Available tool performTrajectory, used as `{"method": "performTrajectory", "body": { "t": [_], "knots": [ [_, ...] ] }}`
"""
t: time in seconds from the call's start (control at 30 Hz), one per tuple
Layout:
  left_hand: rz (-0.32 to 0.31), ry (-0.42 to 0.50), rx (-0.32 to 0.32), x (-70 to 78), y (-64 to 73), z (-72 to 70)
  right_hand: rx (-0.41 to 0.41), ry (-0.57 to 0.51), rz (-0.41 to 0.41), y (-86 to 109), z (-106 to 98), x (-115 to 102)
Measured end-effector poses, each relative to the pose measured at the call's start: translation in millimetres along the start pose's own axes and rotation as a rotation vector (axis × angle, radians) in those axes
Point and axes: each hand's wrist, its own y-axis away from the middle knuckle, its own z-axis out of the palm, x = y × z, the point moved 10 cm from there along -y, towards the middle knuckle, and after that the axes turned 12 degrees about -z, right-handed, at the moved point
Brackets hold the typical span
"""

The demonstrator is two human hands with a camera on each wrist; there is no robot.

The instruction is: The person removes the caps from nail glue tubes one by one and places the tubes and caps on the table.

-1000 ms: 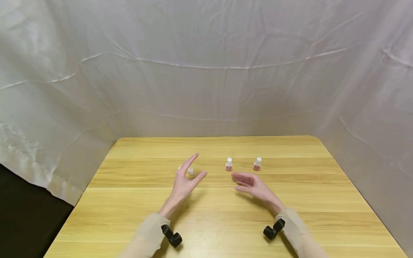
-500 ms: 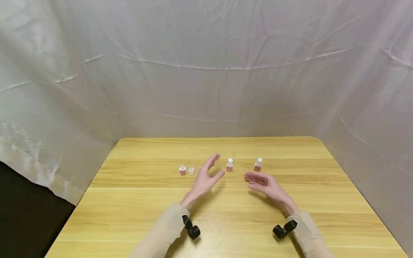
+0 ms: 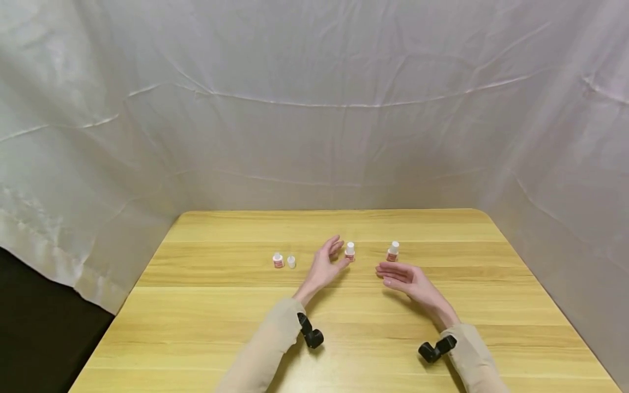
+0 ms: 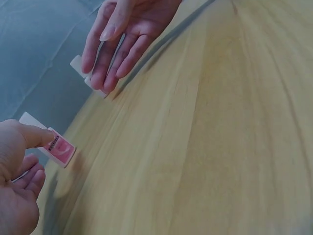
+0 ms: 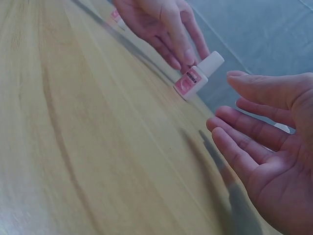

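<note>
A small white bottle with a red label (image 3: 350, 249) stands upright on the table, its white cap on. My left hand (image 3: 321, 268) is right beside it. The thumb (image 4: 36, 135) overlaps the label in the left wrist view, though contact is uncertain; the other fingers are spread at the bottle's left, not closed round it. A second capped bottle (image 3: 393, 250) stands further right. In front of it hovers my right hand (image 3: 410, 281), fingers loosely bent, palm inward, holding nothing. At the left are an uncapped bottle (image 3: 278, 261) and a loose white cap (image 3: 291, 262).
The wooden table (image 3: 363, 338) reaches back to a pale curtain (image 3: 334, 142) that hangs behind it and on both sides. Each sleeve has a black wrist camera (image 3: 310, 331) on it.
My left hand has moved right, from near the uncapped bottle and loose cap to the middle bottle, uncovering the first two. My right hand has shifted somewhat right. The bottles stay in place.
</note>
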Motion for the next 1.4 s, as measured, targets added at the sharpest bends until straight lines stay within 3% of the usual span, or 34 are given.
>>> {"method": "performTrajectory", "body": {
  "t": [0.67, 1.1, 1.4],
  "knots": [
    [-0.049, 0.013, 0.02, -5.6, -18.8, 12.3, 0.02, 0.045, 0.001, -2.3, -5, 2],
    [-0.038, 0.012, 0.025, -13.0, -12.2, 8.2, 0.031, 0.056, 0.007, -1.4, -6, 3],
    [0.003, 0.025, 0.024, -13.5, -2.6, 0.0, 0.023, 0.057, 0.01, -3.1, -5, 4]
  ]
}}
